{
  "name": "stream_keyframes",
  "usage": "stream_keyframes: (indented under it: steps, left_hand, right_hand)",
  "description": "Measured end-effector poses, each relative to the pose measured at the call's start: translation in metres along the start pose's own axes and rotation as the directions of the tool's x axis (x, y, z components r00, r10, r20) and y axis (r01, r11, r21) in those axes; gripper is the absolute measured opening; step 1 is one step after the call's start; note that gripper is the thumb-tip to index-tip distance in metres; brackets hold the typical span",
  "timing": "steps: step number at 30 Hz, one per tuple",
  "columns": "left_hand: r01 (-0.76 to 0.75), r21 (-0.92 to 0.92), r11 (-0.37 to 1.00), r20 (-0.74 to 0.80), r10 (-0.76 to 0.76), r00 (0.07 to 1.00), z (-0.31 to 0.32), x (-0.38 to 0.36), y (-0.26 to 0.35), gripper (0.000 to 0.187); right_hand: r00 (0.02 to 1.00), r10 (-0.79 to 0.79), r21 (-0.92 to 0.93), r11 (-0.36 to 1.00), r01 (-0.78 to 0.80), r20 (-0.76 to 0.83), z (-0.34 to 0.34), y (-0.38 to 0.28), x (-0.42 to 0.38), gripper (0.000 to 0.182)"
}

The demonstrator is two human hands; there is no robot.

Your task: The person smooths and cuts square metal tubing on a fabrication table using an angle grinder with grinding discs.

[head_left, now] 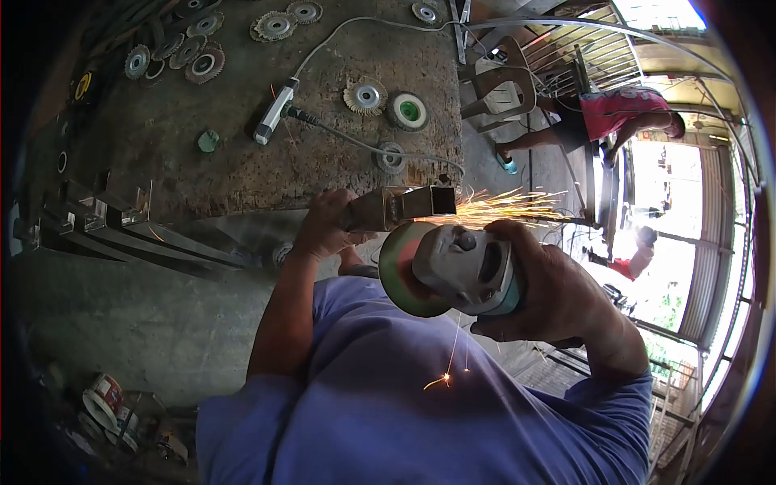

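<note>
My right hand [558, 283] is wrapped round an angle grinder [461, 267]. The grinder's green and reddish disc [404, 271] is against or very near the underside of a square metal tube [416, 202], and orange sparks [501, 208] stream off to the right. My left hand [327, 226] grips the tube's left part at the edge of the worn workbench [242, 182]. The tube's open end faces right. Exactly where disc and metal meet is hidden behind the grinder head. Some stray sparks [446, 378] fall in front of my blue shirt.
Several flap discs [275, 26] and a green-centred wheel [408, 111] lie on the bench. A corded power socket [276, 111] rests among them. Metal tubes [97, 214] stick out at left. A plastic chair [501, 97] and a person in red [618, 113] are beyond; another person [638, 259] is farther right.
</note>
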State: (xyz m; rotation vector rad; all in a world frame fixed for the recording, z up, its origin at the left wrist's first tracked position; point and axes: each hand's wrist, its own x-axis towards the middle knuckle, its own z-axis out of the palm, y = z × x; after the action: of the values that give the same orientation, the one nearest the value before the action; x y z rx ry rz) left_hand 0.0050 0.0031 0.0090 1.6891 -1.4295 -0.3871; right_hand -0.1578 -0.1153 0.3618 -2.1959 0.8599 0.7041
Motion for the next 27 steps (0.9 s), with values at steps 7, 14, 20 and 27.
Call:
stream_keyframes:
  steps: [7,14,20,27]
  left_hand:
    - [0.069,-0.077,0.995,0.023,-0.068,0.997,0.006,0.000,-0.001,0.066]
    - [0.067,-0.082,0.994,-0.018,-0.069,0.997,0.012,-0.003,-0.004,0.069]
    - [0.054,-0.130,0.990,-0.033,-0.059,0.998,0.004,0.001,0.003,0.067]
    - [0.088,-0.090,0.992,-0.002,-0.089,0.996,0.010,-0.002,-0.002,0.067]
  right_hand:
    - [1.000,0.016,-0.010,1.000,-0.016,-0.010,-0.001,0.002,-0.003,0.103]
    - [1.000,0.016,0.001,1.000,-0.016,-0.001,0.000,0.004,-0.002,0.104]
    - [1.000,0.021,-0.007,1.000,-0.021,0.006,-0.001,0.003,-0.001,0.102]
    - [1.000,-0.010,-0.015,1.000,0.009,-0.017,-0.002,0.003,-0.005,0.104]
